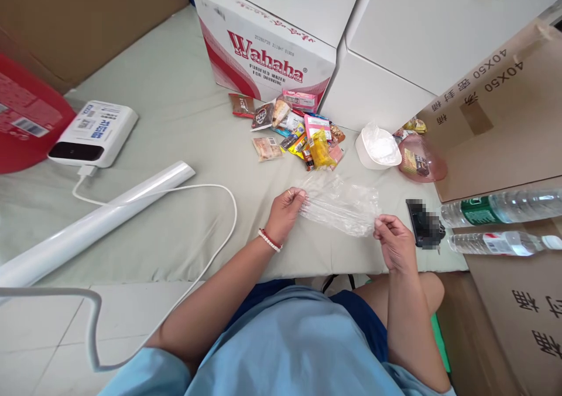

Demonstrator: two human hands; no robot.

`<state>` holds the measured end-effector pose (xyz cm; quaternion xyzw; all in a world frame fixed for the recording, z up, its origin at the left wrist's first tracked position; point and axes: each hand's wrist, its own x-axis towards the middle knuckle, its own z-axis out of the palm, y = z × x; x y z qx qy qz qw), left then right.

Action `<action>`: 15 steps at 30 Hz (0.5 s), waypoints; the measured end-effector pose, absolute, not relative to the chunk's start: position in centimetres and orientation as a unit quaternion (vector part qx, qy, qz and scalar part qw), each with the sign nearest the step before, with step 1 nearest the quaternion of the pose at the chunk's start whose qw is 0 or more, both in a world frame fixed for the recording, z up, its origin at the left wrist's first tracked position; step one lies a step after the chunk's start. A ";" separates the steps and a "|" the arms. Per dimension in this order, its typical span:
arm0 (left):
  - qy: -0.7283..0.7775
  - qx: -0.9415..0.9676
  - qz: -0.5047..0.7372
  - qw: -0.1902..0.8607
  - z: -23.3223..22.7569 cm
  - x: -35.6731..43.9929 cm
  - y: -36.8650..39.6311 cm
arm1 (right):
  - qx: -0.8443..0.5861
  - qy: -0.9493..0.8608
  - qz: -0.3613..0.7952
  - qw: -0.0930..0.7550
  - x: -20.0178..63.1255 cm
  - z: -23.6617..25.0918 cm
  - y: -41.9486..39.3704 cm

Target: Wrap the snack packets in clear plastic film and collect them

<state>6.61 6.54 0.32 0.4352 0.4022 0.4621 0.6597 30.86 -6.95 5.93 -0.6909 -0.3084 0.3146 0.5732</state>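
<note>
Two hands, left hand (284, 211) and right hand (394, 241), pinch one crinkled clear plastic bag (340, 207) stretched between them near the worktop (175, 103) edge, with two ribbed water bottles (500, 208) lying right.

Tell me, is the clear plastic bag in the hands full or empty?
Empty. The clear plastic bag lies flat between the left hand and right hand, and only the table cloth shows through it.

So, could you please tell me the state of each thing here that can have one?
Clear plastic bag: empty, stretched flat between both hands.
Left hand: pinching the bag's left end.
Right hand: pinching its right end.
Two clear plastic water bottles: lying on their sides.
White round bowl: upright, holding something white.
Pink round basket: tipped on its side.
White power bank: cable plugged in.
</note>
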 end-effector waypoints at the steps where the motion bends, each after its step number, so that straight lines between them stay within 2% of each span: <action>1: 0.404 0.434 0.459 0.662 0.3 6.6 6.5 | -0.693 -0.304 0.307 0.577 31.6 5.9 -7.6; 6: 0.410 0.397 0.441 0.693 0.4 6.4 6.5 | -0.734 -0.276 0.203 0.586 32.8 5.3 -9.0; 8: 0.412 0.400 0.440 0.691 0.6 6.3 6.5 | -0.745 -0.308 0.172 0.566 31.8 5.6 -8.4; 15: 0.345 0.352 0.423 0.760 2.3 5.6 6.3 | -0.715 -0.549 0.270 0.337 26.9 6.2 -2.4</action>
